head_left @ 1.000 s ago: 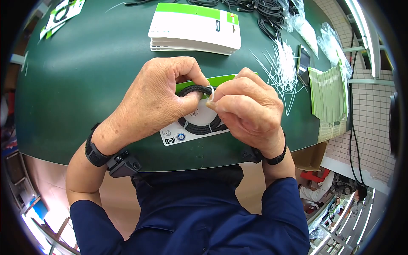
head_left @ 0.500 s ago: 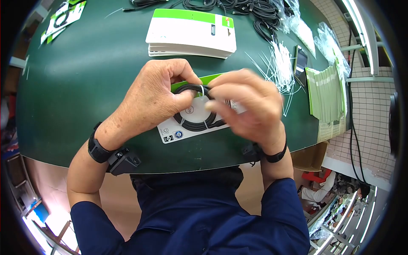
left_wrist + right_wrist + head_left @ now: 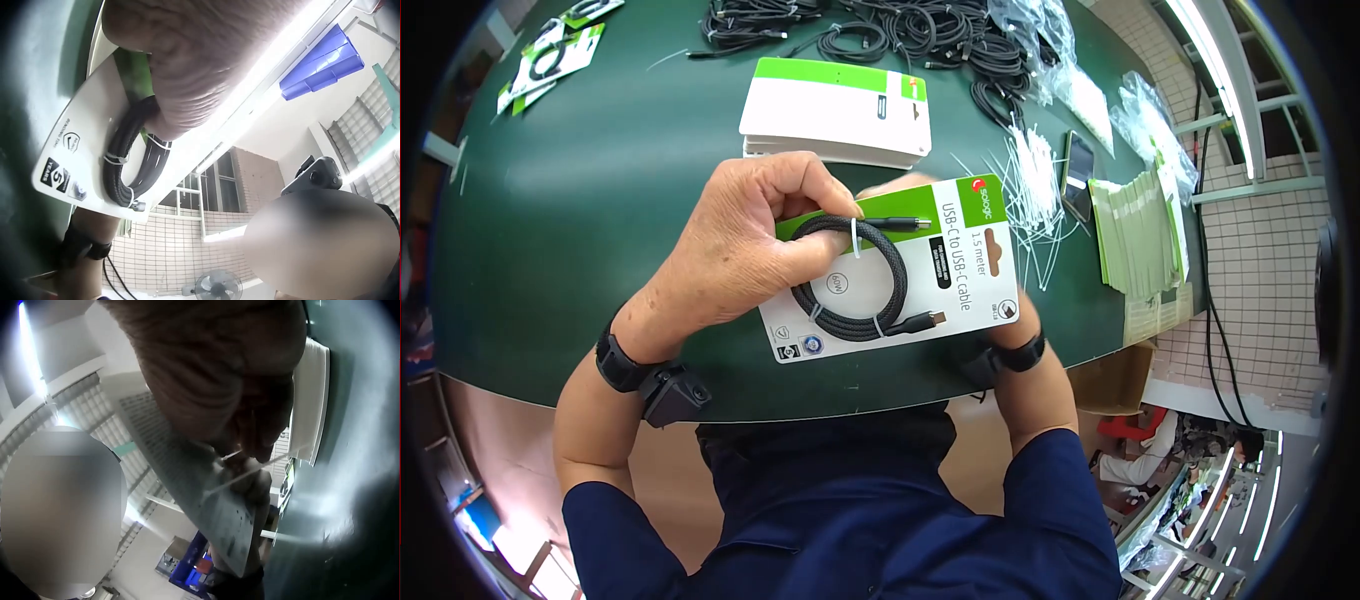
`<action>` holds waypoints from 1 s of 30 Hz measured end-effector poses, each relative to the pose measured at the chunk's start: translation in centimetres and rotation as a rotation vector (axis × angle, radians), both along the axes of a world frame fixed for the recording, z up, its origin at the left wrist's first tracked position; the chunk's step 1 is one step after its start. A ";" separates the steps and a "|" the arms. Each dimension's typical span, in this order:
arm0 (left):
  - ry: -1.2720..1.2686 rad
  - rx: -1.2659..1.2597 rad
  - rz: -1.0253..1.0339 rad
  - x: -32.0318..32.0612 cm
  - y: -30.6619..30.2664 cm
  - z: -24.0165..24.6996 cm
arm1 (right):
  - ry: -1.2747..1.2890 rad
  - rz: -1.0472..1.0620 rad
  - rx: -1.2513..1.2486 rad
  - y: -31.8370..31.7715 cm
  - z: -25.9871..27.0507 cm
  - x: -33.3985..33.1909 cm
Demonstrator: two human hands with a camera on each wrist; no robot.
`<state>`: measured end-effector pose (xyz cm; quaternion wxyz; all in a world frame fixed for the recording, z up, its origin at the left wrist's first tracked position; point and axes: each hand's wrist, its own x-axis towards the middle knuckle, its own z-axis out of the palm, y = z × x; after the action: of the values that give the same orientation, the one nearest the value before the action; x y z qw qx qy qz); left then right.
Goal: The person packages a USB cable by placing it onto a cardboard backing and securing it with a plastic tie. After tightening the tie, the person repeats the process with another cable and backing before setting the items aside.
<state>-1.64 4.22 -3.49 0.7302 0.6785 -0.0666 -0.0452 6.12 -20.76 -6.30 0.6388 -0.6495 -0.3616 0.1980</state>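
Upright before me is a green-and-white packaging card (image 3: 985,312) labelled USB-C to USB-C cable. A coiled black braided cable (image 3: 899,275) lies against its front, bound by white cable ties (image 3: 856,240). My left hand (image 3: 735,225) pinches the coil and card at the upper left, thumb inside the loop. Mostly hidden behind the card in the head view is my right hand (image 3: 219,369). In the right wrist view its curled fingers are at the card's printed back (image 3: 169,450), pinching a thin white tie end (image 3: 234,480) that sticks out there.
Beyond the hands stands a stack of cards (image 3: 830,125). Black cables (image 3: 930,35) are heaped at the back, beside plastic bags (image 3: 1040,50). To the right lie loose white ties (image 3: 1032,180), a phone (image 3: 1077,175) and a row of cards (image 3: 1135,235). Carded cables (image 3: 550,62) lie far left.
My right hand has gone from the front tie to behind the card. The card has tilted up, its printed front facing me, while my left hand keeps its pinch.
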 end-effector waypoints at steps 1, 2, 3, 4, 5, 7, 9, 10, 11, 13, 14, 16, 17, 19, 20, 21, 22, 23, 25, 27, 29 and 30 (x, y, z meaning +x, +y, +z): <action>-0.019 -0.016 0.007 0.0 0.0 -0.2 | 0.171 0.040 0.054 -0.1 -0.9 -1.0; -0.037 -0.032 0.014 0.1 0.0 -0.3 | 0.343 0.081 0.106 -0.3 -1.5 -1.3; -0.042 -0.035 0.017 0.1 0.0 -0.2 | 0.339 0.083 0.102 -0.5 -1.9 -1.2; -0.034 -0.029 0.015 0.0 0.0 -0.2 | 0.439 0.091 0.101 -0.8 -2.3 -1.0; -0.027 -0.024 0.015 0.0 -0.1 -0.2 | 0.538 0.100 0.098 -1.0 -2.5 -0.9; -0.023 -0.024 0.019 0.0 -0.2 -0.2 | 0.635 0.110 0.088 -1.4 -2.9 -0.6; -0.029 -0.002 0.019 -0.1 -0.3 -0.2 | 0.410 0.108 0.051 -1.3 -3.2 -0.8; -0.032 0.009 0.019 -0.1 -0.4 -0.3 | 0.298 0.108 0.033 -1.1 -3.2 -0.9; -0.034 0.004 0.021 -0.1 -0.4 -0.3 | 0.296 0.109 0.027 -0.8 -3.2 -0.9; -0.009 0.024 0.008 -0.1 -0.5 -0.4 | 0.737 0.100 0.269 0.0 -3.0 -1.0; 0.004 0.033 0.001 -0.1 -0.5 -0.5 | 0.958 0.091 0.390 0.2 -2.9 -0.9; -0.005 0.037 -0.002 -0.1 -0.4 -0.9 | 0.768 0.133 0.308 0.4 -3.0 0.4; -0.014 0.048 -0.010 -0.1 -0.4 -1.0 | 0.575 0.174 0.236 0.5 -3.1 1.2; -0.024 0.057 -0.021 -0.1 -0.5 -1.1 | 0.383 0.211 0.160 0.7 -2.6 1.6; -0.025 0.056 -0.018 -0.2 -0.6 -0.9 | 0.132 0.154 0.071 1.1 -1.8 1.4; -0.025 0.056 -0.017 -0.2 -0.7 -0.8 | -0.117 0.095 -0.018 1.5 -0.9 1.1; -0.025 0.058 -0.016 -0.3 -0.8 -0.7 | -0.367 0.035 -0.107 1.6 -0.5 1.0; -0.024 0.058 -0.020 -0.3 -0.8 -0.8 | -0.365 0.031 -0.108 1.6 -0.5 1.0; -0.075 0.081 -0.011 -0.3 -0.9 -1.0 | -0.391 0.059 -0.120 1.5 -0.7 1.3; -0.098 0.091 -0.008 -0.3 -1.0 -1.0 | -0.402 0.072 -0.128 1.3 -1.0 1.4; -0.051 0.103 -0.009 -0.2 -1.0 -0.6 | -0.255 0.118 -0.043 1.0 -1.8 1.6; -0.028 0.107 -0.007 -0.2 -0.9 -0.5 | -0.182 0.142 -0.001 1.0 -2.0 1.6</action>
<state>-1.85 3.28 -3.98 0.6917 0.7169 -0.0766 -0.0419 7.71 -19.77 -8.31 0.5872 -0.6380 -0.4632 0.1832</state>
